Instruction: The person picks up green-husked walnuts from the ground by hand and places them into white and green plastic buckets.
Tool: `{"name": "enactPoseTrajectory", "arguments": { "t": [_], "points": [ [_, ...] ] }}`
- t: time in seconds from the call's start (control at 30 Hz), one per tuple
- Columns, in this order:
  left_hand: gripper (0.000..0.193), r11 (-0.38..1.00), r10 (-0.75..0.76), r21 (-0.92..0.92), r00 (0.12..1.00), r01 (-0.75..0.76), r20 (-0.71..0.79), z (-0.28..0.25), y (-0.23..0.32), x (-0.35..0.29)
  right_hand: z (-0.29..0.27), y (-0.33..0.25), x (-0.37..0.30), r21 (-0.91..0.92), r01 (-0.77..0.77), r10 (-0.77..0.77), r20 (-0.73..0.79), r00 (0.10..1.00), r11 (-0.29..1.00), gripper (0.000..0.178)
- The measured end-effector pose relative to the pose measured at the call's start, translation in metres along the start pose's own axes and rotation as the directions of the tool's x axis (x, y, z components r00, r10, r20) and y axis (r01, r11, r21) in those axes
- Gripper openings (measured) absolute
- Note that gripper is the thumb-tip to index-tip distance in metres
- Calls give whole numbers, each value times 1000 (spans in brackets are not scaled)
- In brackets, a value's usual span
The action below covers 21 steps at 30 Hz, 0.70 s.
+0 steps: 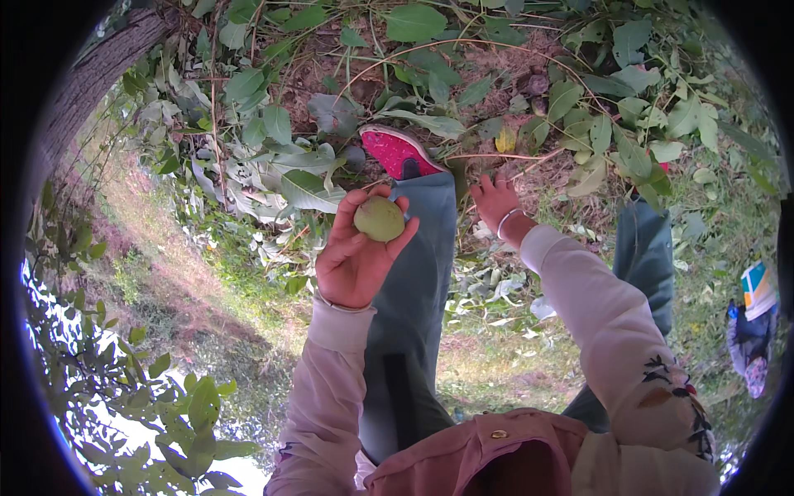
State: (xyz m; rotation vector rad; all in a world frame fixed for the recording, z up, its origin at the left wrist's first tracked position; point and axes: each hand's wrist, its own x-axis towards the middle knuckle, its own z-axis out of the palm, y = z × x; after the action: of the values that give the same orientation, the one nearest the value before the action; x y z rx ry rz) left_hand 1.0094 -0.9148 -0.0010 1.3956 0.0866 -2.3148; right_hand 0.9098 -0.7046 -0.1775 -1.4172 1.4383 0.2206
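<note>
- Holding seems to be the step in hand for the left hand (351,266): its thumb and fingers curl around a round green fruit (380,219), gripping it at the sides and leaving its top face bare.
- The fruit is raised off the ground, in front of the teal trouser leg (413,273) and just below the pink shoe (397,154).
- The right hand (496,202) reaches low over the soil and litter, back upward, fingers loosely spread and partly bent; nothing shows in it, though its underside is hidden, and whether the fingertips touch the ground I cannot tell.
- Just beyond it run a thin stem (517,155) and a yellow leaf (506,139); farther off, a brownish rounded thing (538,85) is too small to identify.
- Judging by this pose, a next move with the right hand calls for parting the leaves without snagging the stem or the bracelet (508,221), while the left needs only a steady, light grip, since smooth, round skin could slip.
</note>
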Motion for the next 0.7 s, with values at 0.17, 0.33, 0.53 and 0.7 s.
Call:
{"name": "enactPoseTrajectory", "arguments": {
  "t": [0.17, 0.33, 0.53, 0.7],
  "points": [
    [54, 964, 117, 245, 993, -108, -23, 27, -22, 3, -80, 26, -47, 905, -398, 115, 416, 902, -151, 29],
    [51, 591, 132, 799, 990, -112, 41, 43, -50, 15, -180, -3, -65, 695, -157, -77, 145, 986, -701, 28],
    [46, 100, 55, 930, 935, -354, 350, 84, -30, 21, -186, -12, -52, 681, -139, -235, -50, 971, -719, 33],
    [31, -60, 410, 917, 828, -394, 382, 58, 68, 70, -190, 4, -47, 651, -237, -369, -72, 927, -721, 35]
  ]
}}
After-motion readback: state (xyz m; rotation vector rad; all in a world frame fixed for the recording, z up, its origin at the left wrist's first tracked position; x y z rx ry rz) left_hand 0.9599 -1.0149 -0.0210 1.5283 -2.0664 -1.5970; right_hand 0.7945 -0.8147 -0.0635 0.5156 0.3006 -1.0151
